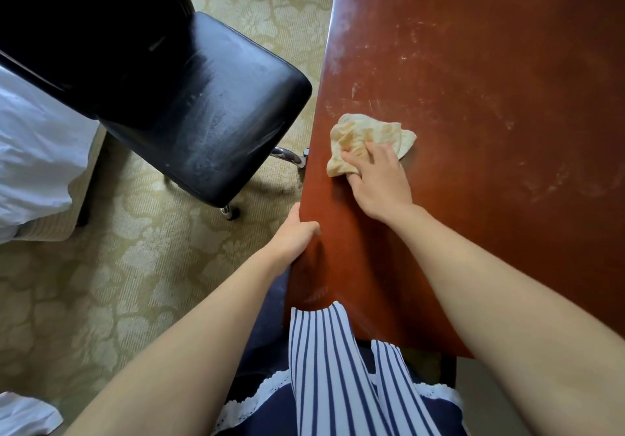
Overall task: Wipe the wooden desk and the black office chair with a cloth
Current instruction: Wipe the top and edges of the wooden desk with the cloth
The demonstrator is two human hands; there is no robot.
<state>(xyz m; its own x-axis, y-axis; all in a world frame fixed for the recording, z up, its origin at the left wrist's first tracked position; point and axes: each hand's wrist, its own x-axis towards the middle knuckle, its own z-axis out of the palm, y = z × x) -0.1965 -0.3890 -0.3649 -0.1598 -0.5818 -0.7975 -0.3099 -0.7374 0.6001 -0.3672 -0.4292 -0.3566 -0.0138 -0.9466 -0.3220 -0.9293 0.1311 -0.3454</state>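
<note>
The reddish wooden desk [490, 104] fills the right side, its top marked with pale scuffs and smears. A crumpled beige cloth [362, 134] lies on it near the left edge. My right hand [378, 182] presses on the cloth, its fingers curled into the folds. My left hand [297, 232] grips the desk's left edge, thumb on top and fingers hidden below. The black office chair [203, 107] stands left of the desk, its glossy seat close to the desk edge.
Patterned beige carpet [111, 266] covers the floor. A bed with white linen [30, 151] sits at the far left behind the chair. The chair's chrome base [287, 155] and a caster [231, 212] reach toward the desk. White fabric [23, 415] lies at bottom left.
</note>
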